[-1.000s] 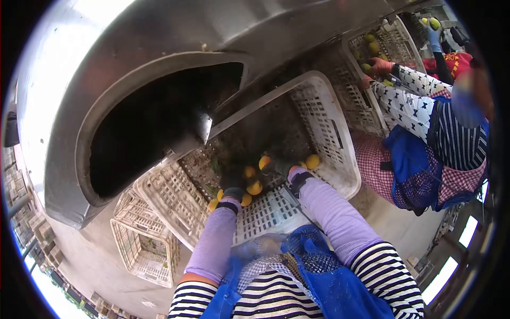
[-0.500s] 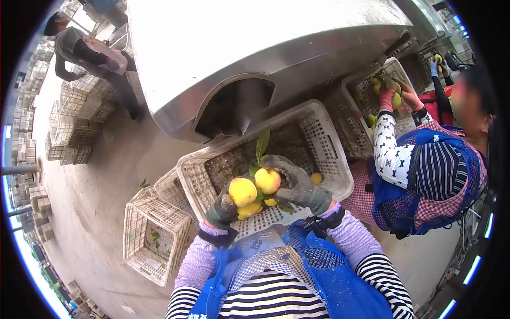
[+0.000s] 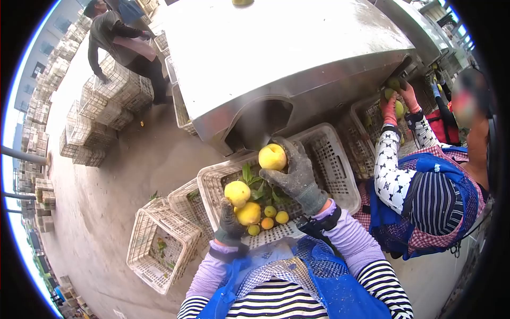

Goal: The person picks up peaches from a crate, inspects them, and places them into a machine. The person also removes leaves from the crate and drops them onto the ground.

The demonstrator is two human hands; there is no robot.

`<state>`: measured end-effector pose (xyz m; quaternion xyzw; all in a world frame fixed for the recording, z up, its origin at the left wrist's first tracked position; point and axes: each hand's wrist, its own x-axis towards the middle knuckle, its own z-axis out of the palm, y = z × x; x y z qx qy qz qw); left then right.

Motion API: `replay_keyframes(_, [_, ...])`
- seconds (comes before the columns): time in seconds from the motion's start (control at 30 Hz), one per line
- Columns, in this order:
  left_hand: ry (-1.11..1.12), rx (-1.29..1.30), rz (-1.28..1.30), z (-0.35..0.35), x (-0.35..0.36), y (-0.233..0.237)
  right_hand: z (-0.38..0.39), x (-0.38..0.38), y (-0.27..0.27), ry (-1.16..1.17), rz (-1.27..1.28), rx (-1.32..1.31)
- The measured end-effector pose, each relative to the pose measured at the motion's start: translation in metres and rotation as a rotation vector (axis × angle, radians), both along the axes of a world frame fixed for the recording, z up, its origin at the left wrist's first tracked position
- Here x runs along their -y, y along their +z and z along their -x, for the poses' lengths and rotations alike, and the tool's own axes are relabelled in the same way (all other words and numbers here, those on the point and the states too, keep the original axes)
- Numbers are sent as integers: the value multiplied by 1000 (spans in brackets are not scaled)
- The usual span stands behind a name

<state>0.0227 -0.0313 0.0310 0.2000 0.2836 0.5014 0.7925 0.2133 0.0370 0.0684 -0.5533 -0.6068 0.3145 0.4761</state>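
My right hand (image 3: 302, 178), in a dirty dark glove, is raised over the far part of a pale plastic crate and grips a yellow peach (image 3: 272, 157) between thumb and fingers. Lower on the left, my gloved left hand (image 3: 230, 227) is closed around two yellow peaches, an upper peach (image 3: 237, 193) and a lower peach (image 3: 248, 213). Beneath them is the crate (image 3: 210, 183), with slotted walls. Inside it lie several small yellow and green fruits (image 3: 270, 211) and some green leaves (image 3: 257, 187).
A metal machine (image 3: 319, 80) with a dark opening (image 3: 257, 123) stands just beyond the crate. On the left are a tipped crate (image 3: 164, 247) and stacked crates (image 3: 95, 109) beside a standing person (image 3: 119, 45). At right, a co-worker (image 3: 435, 186) handles green fruit over another crate.
My right hand has moved up and away from my left, carrying a peach towards the machine's opening. More small fruits show in the crate. The co-worker's hands have risen with fruit.
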Motion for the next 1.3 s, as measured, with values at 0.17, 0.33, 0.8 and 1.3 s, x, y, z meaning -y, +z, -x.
replay_keyframes(0.17, [75,-222,123,31,22,-3,27,-47,-56,-89,-66,486])
replay_keyframes(0.33, [63,-184,96,31,21,2,34,-68,-81,-30,-199,543])
replay_keyframes(0.8, [-44,-422,-103,1,-6,-1,5,18,-12,466,179,-5])
replay_keyframes(1.3, [-37,-114,-22,-18,-19,30,-14,44,8,264,86,175])
